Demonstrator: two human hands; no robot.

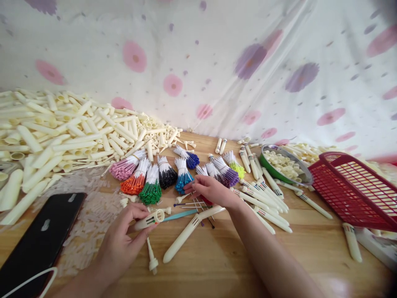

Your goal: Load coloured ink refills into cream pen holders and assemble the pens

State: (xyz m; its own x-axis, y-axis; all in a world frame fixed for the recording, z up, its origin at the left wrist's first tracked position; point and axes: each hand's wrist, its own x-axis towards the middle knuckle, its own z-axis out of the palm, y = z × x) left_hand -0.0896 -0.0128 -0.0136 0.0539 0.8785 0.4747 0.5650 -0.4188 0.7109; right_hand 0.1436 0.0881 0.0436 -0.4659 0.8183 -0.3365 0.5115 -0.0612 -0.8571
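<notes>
My left hand (pixel 124 236) is closed on a cream pen barrel (pixel 149 219) with a light blue refill (pixel 179 215) sticking out of its open end. My right hand (pixel 211 189) reaches over a few loose refills (pixel 190 204) lying by the blue refill bundle (pixel 182 179), fingers bent down and pinching among them; what they hold is hidden. A long cream pen body (pixel 186 234) lies between the hands, and a small cream tip piece (pixel 151 258) lies just below the left hand.
Bundles of coloured refills (pixel 145 178) fan across the wooden table. A big pile of cream barrels (pixel 62 132) fills the left. Assembled pens (pixel 263 198), a green bowl of rings (pixel 283 165) and a red basket (pixel 356 190) lie right. A black phone (pixel 40 240) sits front left.
</notes>
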